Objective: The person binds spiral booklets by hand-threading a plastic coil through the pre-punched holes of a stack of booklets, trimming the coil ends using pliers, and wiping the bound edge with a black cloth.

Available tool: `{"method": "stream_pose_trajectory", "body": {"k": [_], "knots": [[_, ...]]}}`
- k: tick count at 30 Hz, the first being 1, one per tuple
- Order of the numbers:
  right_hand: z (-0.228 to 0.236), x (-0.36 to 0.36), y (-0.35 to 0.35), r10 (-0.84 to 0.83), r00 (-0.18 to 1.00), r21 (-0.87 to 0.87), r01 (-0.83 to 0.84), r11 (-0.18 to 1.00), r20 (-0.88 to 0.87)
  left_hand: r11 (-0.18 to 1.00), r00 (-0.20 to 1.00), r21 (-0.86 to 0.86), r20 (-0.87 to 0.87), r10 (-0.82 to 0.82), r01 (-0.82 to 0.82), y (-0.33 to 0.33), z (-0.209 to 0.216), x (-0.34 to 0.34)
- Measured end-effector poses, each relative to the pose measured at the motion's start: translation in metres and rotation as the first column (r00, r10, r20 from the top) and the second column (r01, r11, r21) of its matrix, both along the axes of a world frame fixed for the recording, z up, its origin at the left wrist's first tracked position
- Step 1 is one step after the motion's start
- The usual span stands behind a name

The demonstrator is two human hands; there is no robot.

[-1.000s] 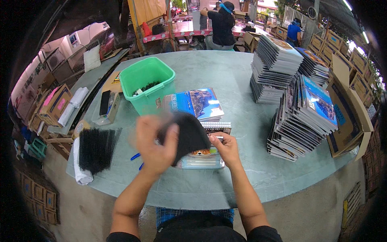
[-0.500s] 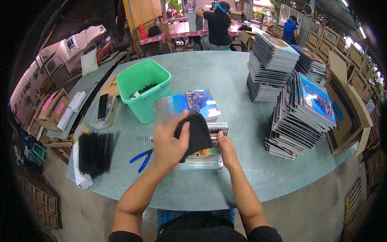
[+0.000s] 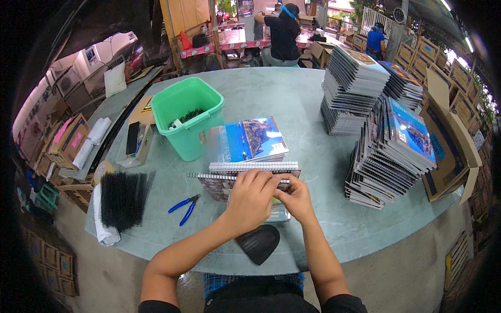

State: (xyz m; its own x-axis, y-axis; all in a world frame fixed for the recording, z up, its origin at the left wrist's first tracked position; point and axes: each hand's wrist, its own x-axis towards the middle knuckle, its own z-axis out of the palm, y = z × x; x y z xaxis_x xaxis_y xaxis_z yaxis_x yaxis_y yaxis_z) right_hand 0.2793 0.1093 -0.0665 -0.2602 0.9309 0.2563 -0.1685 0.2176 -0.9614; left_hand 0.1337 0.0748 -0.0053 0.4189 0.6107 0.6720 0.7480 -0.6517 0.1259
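Observation:
Standing on its edge in front of me is a spiral notebook (image 3: 211, 189) with a dark picture cover. Its black wire coil (image 3: 193, 176) sticks out past the spine at the left end. The fingers of my left hand (image 3: 253, 201) are bent over the spine near its middle. My right hand (image 3: 295, 198) pinches the right end of the same spine, close to the left fingertips. Between my forearms lies a black curved pad (image 3: 259, 244) on the table. Blue-handled cutters (image 3: 183, 208) rest to the left. Another coil-bound edge shows just behind the notebook.
Blue-covered notebooks (image 3: 250, 138) lie behind my hands, beside a green bin (image 3: 190, 130) holding black scraps. Black coils (image 3: 124, 201) are heaped at left. Tall notebook stacks (image 3: 355, 86) and an open carton (image 3: 443, 141) stand at right. A person (image 3: 282, 36) sits beyond the table.
The black pad has left my left hand and now lies on the table near me. My left hand has moved right onto the notebook's spine, beside my right hand.

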Motion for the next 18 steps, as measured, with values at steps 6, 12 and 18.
{"method": "stream_pose_trajectory", "body": {"k": [6,12,18], "knots": [[-0.023,0.009,0.002,0.016,0.99,0.006,-0.017,1.0,0.137,0.964,0.992,-0.239,0.074,-0.102,0.117,0.015,-0.009,0.01],[-0.026,0.006,-0.002,-0.02,0.994,0.06,0.014,0.998,0.112,0.941,0.987,-0.303,0.091,-0.131,0.153,0.018,-0.003,0.008],[-0.039,-0.001,-0.003,-0.123,0.981,0.135,0.103,0.985,0.147,0.941,0.981,-0.292,0.135,-0.138,0.172,0.02,0.0,0.006]]}}
